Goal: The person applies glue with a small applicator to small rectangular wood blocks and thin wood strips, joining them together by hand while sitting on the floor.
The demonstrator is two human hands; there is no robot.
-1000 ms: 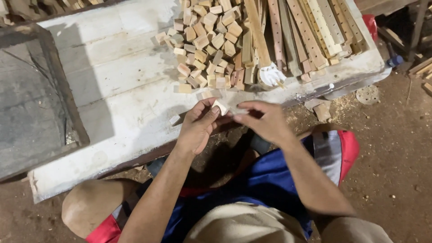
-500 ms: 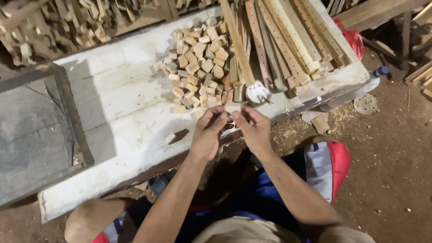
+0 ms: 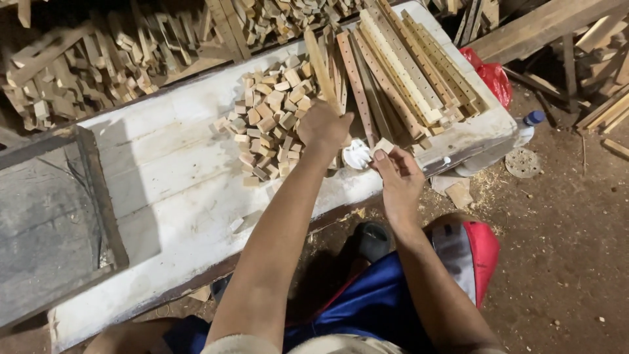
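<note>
Wooden block (image 3: 384,145) stays pinched in my right hand (image 3: 397,178) beside the white brush (image 3: 357,155). My left hand (image 3: 323,124) has left it, reaching onto the block pile (image 3: 272,121) on the surface (image 3: 164,190); its grip is hidden.

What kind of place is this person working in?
Most likely a small woodworking workshop. A heap of small wooden blocks and long drilled wooden strips lie on a worn white workbench, with sawdust on the dirt floor.
</note>
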